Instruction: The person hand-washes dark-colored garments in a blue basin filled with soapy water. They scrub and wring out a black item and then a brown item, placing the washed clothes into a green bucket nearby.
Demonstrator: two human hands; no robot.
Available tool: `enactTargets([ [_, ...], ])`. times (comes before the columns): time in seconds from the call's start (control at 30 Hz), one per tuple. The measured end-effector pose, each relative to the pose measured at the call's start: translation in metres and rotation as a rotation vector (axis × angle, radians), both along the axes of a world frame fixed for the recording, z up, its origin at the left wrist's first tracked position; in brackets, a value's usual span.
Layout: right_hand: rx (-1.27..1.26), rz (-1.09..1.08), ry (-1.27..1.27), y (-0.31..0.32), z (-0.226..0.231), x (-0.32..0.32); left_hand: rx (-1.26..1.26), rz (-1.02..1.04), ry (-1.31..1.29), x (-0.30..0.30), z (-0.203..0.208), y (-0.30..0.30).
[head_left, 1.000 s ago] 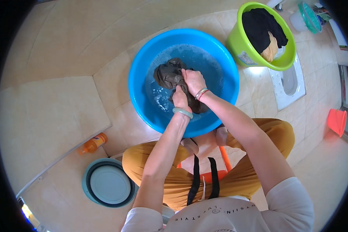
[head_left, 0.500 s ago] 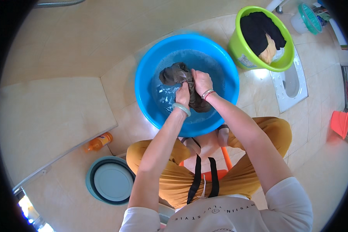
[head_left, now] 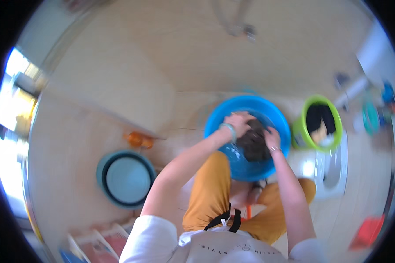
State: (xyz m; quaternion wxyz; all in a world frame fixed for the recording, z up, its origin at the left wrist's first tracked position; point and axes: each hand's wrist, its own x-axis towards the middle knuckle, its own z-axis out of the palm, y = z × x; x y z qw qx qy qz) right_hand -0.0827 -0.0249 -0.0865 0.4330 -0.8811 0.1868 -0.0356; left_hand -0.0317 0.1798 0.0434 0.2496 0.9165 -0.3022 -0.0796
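Note:
A wet, dark grey-brown piece of clothing [head_left: 253,142] lies bunched in a round blue basin [head_left: 213,128] with water in it. My left hand [head_left: 238,123], with a pale bangle at the wrist, grips its upper left part. On the right side of the bundle, my right hand [head_left: 272,138] has its fingers closed on the cloth. Motion blur softens both hands, and the fingertips are partly hidden against the dark fabric.
Right of the basin stands a lime-green bucket [head_left: 297,135] holding black and beige clothes, beside a white squat toilet [head_left: 333,175]. A grey-green basin [head_left: 102,179] and an orange bottle [head_left: 138,140] are at left. A red container [head_left: 368,232] is at lower right.
The view has swung, so the basin appears farther right and lower. My hands have moved apart, from close together on the twisted cloth to opposite sides of a looser bundle.

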Motion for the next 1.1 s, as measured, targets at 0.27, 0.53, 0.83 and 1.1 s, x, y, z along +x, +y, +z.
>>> enactTargets([
  [0.27, 0.494, 0.119, 0.102, 0.049, 0.067, 0.031, 0.069, 0.408, 0.046, -0.08, 0.086, 0.166],
  [0.53, 0.528, 0.407, 0.057, 0.156, 0.152, 0.037, 0.309, 1.236, -0.004, -0.175, 0.054, 0.437],
  [0.83, 0.499, 0.548, 0.155, 0.218, 0.181, 0.017, -0.038, 2.128, 0.082, -0.349, -0.082, 0.611],
  [1.1, 0.469, 0.562, 0.261, 0.25, 0.184, -0.001, -1.19, 1.989, -0.088, -0.414, -0.15, 0.585],
])
